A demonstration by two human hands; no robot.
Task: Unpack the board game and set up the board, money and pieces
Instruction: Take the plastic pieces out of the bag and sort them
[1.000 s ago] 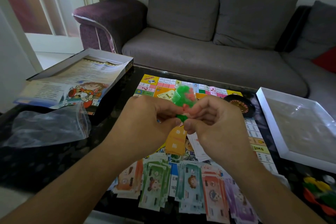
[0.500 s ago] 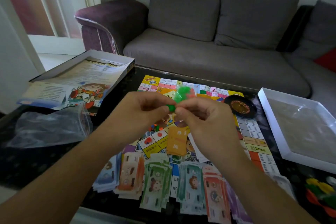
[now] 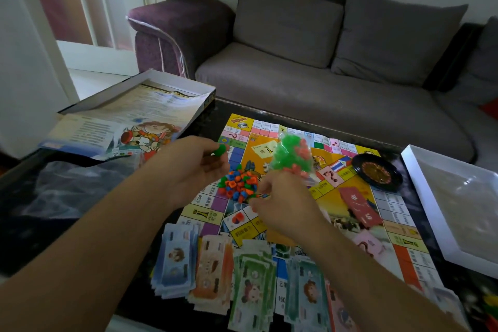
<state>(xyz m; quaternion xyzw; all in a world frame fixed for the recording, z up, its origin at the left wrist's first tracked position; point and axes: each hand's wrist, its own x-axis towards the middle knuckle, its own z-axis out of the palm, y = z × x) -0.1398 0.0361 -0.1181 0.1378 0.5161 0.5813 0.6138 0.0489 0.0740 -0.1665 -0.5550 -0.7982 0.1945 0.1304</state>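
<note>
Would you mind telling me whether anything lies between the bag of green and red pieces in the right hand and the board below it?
The clear bag of green and red plastic pieces, held up by the right hand, hangs over bare colourful game board; the multicoloured piece pile sits just left.

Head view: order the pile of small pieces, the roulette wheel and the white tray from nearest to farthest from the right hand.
From the right hand:
1. Pile of small pieces, just to its left on the board.
2. Roulette wheel, further right on the board.
3. White tray, at the table's right edge.
</note>
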